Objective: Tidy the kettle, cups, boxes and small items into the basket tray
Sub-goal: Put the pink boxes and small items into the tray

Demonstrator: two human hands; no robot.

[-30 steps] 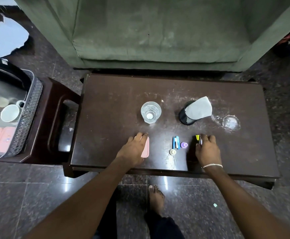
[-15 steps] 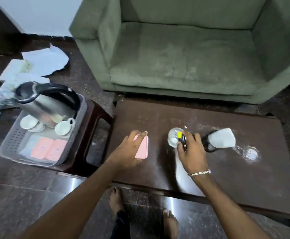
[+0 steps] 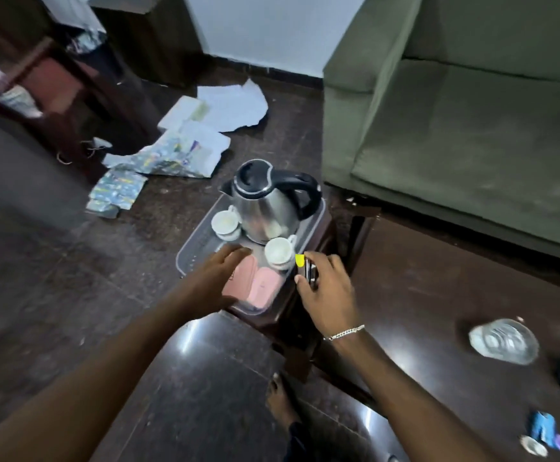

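Pink boxes (image 3: 255,285) are seen lying side by side in the near end of the basket tray (image 3: 185,258), which is set on a dark wooden stool (image 3: 322,235). One of them is covered by the left hand (image 3: 218,278), fingers spread flat over it; whether it is gripped cannot be told. A steel kettle (image 3: 265,208) with a black handle is stood at the tray's far end, with a white cup (image 3: 225,223) to its left and another white cup (image 3: 280,253) in front of it, just beside the boxes. The right hand (image 3: 325,285) is held at the tray's right edge, fingers curled round a small dark item with a yellow tip (image 3: 305,266). On the dark table (image 3: 438,311) to the right, a drinking glass (image 3: 503,341) and blurred small items (image 3: 548,435) are left well apart from the tray. Scattered papers (image 3: 185,141) are spread on the floor beyond, and a green sofa (image 3: 472,111) is placed behind the table.
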